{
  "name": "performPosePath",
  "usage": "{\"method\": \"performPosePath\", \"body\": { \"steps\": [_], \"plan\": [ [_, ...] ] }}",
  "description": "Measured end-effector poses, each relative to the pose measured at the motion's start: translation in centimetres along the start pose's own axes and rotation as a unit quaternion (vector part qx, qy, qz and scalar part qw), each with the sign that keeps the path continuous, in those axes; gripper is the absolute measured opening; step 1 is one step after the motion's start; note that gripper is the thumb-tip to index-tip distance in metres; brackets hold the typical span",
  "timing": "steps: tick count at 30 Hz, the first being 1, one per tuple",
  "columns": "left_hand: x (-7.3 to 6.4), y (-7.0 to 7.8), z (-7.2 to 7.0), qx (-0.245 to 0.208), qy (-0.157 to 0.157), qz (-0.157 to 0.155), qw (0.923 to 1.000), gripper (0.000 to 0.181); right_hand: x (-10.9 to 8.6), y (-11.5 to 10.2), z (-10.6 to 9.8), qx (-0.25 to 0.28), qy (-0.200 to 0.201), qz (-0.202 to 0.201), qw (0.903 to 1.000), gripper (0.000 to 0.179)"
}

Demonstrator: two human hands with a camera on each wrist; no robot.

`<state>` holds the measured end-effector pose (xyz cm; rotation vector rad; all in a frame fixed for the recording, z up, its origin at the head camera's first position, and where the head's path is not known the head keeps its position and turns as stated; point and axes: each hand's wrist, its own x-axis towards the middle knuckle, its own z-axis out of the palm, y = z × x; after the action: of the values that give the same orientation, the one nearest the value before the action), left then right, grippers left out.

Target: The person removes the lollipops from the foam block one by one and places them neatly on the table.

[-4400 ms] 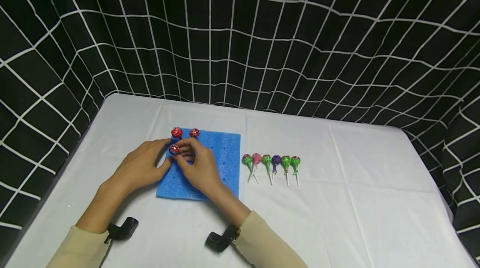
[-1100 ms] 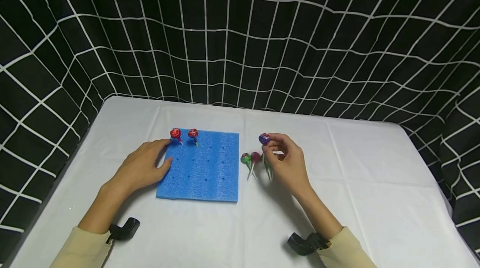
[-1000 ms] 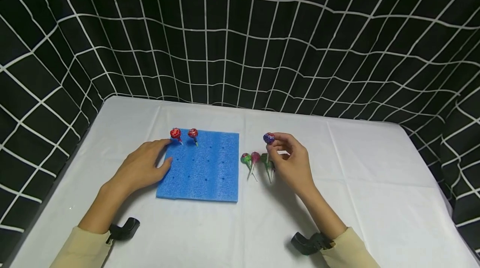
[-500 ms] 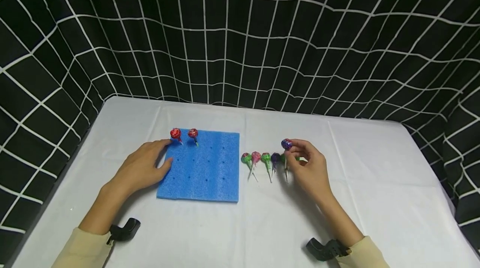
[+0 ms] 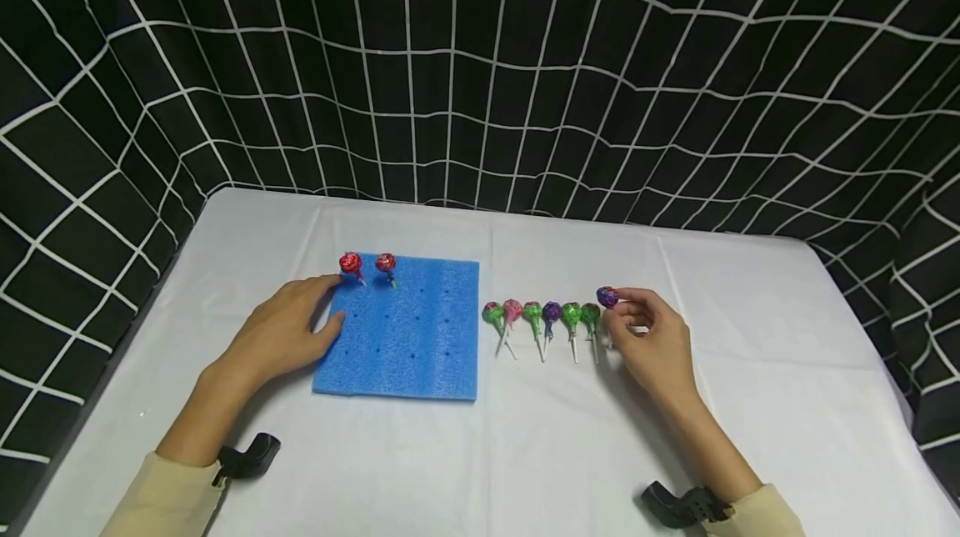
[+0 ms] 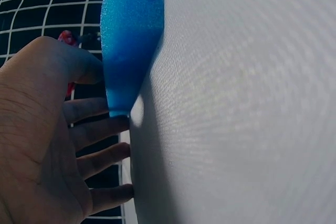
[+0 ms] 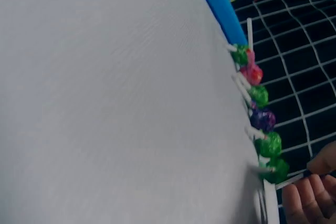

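Between the thumb and fingers of my right hand is a purple-and-red wrapped lollipop, its head up, at the right end of a row of lollipops. In the right wrist view, the fingertips pinch its white stick. My left hand rests at the left edge of a blue foam board, thumb and fingers spread; the left wrist view shows the fingers extended by the foam's side. Two red lollipops, one at the far left corner and one beside it, stand in the board.
The row on the white tablecloth holds several green lollipops, a pink one and a purple one, sticks toward me. Small holes dot the foam. A black curtain with white grid lines hangs behind.
The right hand has carried the purple-and-red lollipop from the foam board's left side, rightward over the row, to the row's right end. The left hand has stayed at the board's edge.
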<state>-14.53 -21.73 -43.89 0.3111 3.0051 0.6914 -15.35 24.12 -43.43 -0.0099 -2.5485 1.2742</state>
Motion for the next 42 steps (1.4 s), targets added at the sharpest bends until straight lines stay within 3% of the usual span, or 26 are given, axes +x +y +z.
{"method": "performPosePath", "body": {
  "steps": [7,14,18,27,42],
  "plan": [
    [0.1,-0.1,0.1,0.0,-0.003,-0.006,1.0,0.062,0.2,0.9,-0.9,-0.061,-0.029,-0.006,0.9977,0.03],
    [0.2,-0.1,0.1,0.002,-0.003,-0.008,1.0,0.062,0.3,1.4,-1.2,-0.035,-0.077,0.028,0.996,0.033],
    [0.3,-0.1,0.1,0.001,-0.003,-0.005,1.0,0.062,0.4,1.6,-1.4,-0.048,-0.098,0.038,0.9933,0.033],
    [0.4,0.0,0.1,0.0,-0.006,-0.009,0.9999,0.062,1.1,1.2,-2.1,-0.113,-0.155,0.04,0.9807,0.033],
    [0.3,-0.1,0.3,0.002,0.001,-0.005,1.0,0.061,0.9,0.9,-2.2,-0.127,-0.17,0.034,0.9765,0.038]
  ]
}}
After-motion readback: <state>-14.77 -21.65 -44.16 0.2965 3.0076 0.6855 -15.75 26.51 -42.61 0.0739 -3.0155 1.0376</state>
